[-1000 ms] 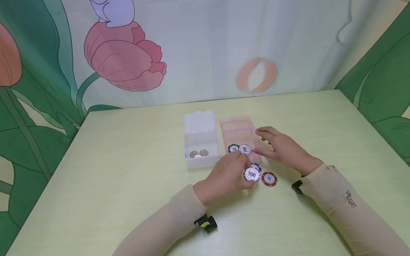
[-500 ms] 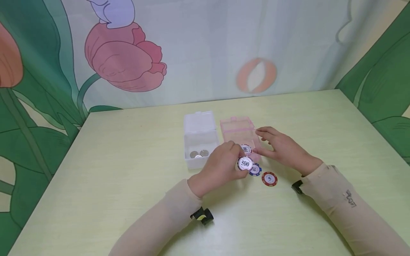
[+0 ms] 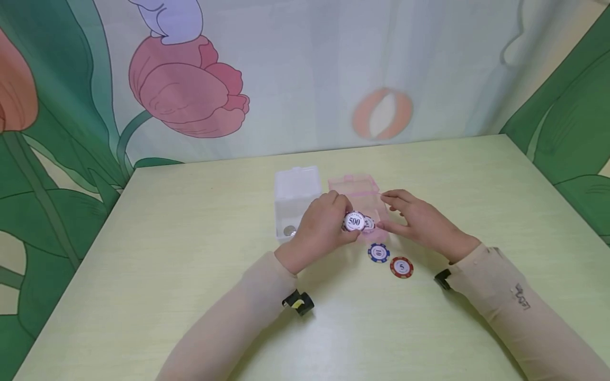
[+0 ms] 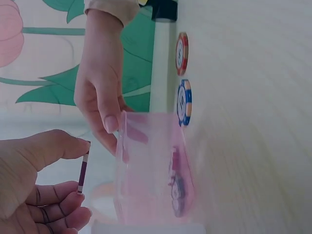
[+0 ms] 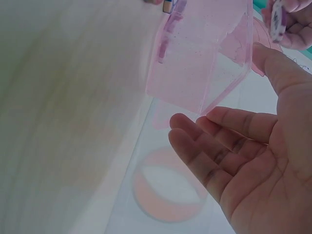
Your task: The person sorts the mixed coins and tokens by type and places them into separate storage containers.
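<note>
My left hand (image 3: 320, 221) pinches a white and purple 500 poker chip (image 3: 354, 221) between thumb and fingertips, above the open pink clear plastic box (image 3: 355, 185). In the left wrist view that chip (image 4: 84, 168) stands edge-on, higher than the box rim. Inside the box lie chips (image 4: 178, 195), seen through its wall. My right hand (image 3: 421, 219) is at the box's right side, fingers extended, with thumb and index finger right at its rim in the right wrist view. In front of the box, a blue 10 chip (image 3: 378, 253) and a red 5 chip (image 3: 402, 268) lie flat.
Left of the pink box stands a translucent white box (image 3: 298, 182) with its lid open and coins (image 3: 289, 230) inside, partly hidden by my left hand. Both boxes stand on a pale wooden table (image 3: 200, 238), with a printed curtain (image 3: 295, 79) behind it.
My left hand has carried the 500 chip away from beside the blue chip, up and leftward over the pink box, uncovering the blue chip. The right hand has stayed in place.
</note>
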Demonstrator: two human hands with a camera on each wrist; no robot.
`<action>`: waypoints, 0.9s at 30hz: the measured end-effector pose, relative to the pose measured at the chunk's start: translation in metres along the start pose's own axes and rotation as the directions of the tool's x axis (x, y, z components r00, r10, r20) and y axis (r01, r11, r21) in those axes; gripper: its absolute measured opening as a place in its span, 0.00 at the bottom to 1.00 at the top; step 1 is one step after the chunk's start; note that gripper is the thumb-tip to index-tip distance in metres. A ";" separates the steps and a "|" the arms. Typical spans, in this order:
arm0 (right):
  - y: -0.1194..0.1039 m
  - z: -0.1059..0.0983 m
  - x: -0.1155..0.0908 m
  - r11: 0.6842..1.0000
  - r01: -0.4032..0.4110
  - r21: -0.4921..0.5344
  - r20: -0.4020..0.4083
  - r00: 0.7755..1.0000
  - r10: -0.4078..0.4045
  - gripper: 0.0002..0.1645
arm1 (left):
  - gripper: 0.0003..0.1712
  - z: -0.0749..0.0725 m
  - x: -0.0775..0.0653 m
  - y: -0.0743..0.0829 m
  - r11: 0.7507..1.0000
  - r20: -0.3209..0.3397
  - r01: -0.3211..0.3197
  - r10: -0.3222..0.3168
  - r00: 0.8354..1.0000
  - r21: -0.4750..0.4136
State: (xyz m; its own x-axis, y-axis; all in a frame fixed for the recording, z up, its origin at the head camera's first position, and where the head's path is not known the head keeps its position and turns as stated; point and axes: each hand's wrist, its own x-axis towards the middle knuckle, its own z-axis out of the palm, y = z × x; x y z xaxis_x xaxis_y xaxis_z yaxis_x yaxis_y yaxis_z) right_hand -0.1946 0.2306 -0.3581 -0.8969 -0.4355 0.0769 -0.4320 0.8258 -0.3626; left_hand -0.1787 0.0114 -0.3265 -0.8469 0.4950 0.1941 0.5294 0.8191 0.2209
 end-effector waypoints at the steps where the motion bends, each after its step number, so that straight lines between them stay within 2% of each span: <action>1: 0.000 0.000 0.000 1.000 -0.004 -0.001 0.002 1.000 0.004 0.41 | 0.24 0.000 0.002 -0.001 1.000 0.007 0.011 -0.011 1.000 -0.001; 8: 0.000 0.000 0.000 1.000 -0.001 -0.015 0.006 1.000 0.001 0.41 | 0.25 0.007 0.014 -0.005 0.999 0.042 0.047 -0.046 0.998 -0.007; 15: 0.001 0.001 0.001 1.000 0.011 -0.019 0.000 1.000 -0.011 0.41 | 0.25 0.014 0.024 -0.007 0.997 0.066 0.065 -0.067 0.996 0.043; 22: 0.002 0.001 0.001 1.000 0.011 -0.020 0.001 1.000 -0.011 0.42 | 0.25 0.016 0.027 -0.008 0.995 0.101 0.075 -0.082 0.991 0.072; 27: 0.003 0.001 0.001 1.000 0.007 -0.024 0.007 1.000 -0.007 0.44 | 0.24 0.017 0.026 -0.008 0.996 0.085 0.067 -0.073 0.994 0.067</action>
State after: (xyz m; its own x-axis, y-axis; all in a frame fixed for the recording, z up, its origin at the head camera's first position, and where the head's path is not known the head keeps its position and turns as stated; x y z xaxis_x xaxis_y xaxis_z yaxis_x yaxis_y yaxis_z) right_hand -0.1969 0.2322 -0.3598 -0.8932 -0.4437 0.0728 -0.4405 0.8310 -0.3396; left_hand -0.2059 0.0227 -0.3399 -0.8843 0.4570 0.0959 0.4669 0.8680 0.1690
